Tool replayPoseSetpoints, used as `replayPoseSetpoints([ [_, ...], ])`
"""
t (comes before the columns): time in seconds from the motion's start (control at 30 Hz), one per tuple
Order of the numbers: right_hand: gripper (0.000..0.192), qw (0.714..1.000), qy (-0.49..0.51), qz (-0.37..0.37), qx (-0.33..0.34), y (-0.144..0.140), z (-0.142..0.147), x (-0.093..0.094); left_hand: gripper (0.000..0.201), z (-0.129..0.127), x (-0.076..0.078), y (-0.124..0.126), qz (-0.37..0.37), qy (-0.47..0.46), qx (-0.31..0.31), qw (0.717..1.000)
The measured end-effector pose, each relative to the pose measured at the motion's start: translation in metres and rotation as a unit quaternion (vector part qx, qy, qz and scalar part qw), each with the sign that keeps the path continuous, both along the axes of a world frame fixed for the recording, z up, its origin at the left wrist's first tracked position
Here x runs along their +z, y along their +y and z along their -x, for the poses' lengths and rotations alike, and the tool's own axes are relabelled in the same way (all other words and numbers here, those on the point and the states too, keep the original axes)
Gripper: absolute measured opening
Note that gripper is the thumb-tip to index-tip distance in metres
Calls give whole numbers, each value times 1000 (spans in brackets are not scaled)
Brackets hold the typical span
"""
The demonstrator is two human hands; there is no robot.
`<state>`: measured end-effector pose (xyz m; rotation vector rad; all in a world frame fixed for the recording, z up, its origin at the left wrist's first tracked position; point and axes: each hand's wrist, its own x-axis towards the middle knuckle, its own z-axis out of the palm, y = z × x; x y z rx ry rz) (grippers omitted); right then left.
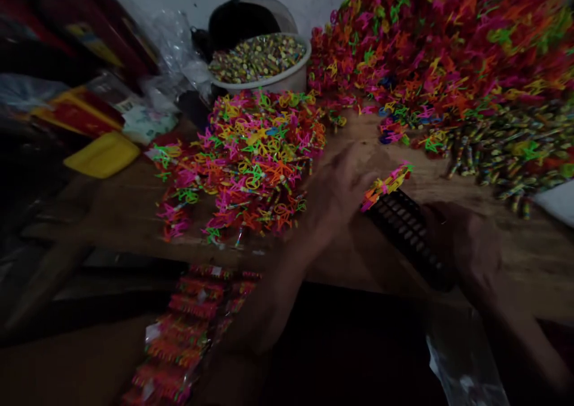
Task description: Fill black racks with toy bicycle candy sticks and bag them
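Note:
My right hand grips the side of a black slotted plastic rack, tilted over the wooden table. Bright pink, yellow and green plastic pieces stand in a row along the rack's far left end. Beside that end is my left hand, blurred and dark; its fingers and anything in them cannot be made out. To its left lies a heap of small coloured plastic toys on short tubes.
A white tub of short patterned tubes stands at the back. A large coloured heap and loose tubes fill the right. Packed strips hang below the table's front edge, and a clear bag lies lower right.

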<state>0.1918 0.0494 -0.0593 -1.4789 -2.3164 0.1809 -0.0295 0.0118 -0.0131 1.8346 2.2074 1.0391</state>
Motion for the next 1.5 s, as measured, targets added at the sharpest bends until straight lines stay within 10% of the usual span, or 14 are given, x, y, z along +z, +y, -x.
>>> replayPoseSetpoints([
  [0.2,24,950,97,29,297,-49,97,0,33,88,-11,-49,182,94,266,942],
  [0.47,35,941,-66,26,331,-6,201,-37,38,95,-39,-40,205,83,291,931],
  [0.8,26,977,-94,87,170,-41,172,-7,28,94,-59,-15,198,81,269,939],
  [0.97,19,987,23,91,133,-49,154,-11,15,107,-60,-11,58,-216,253,941],
  [1.2,25,969,153,73,181,-66,120,-13,16,97,-34,-44,64,-398,189,896],
  [1.5,15,893,410,134,131,-69,83,-32,13,55,-41,-49,8,-700,92,709],
])
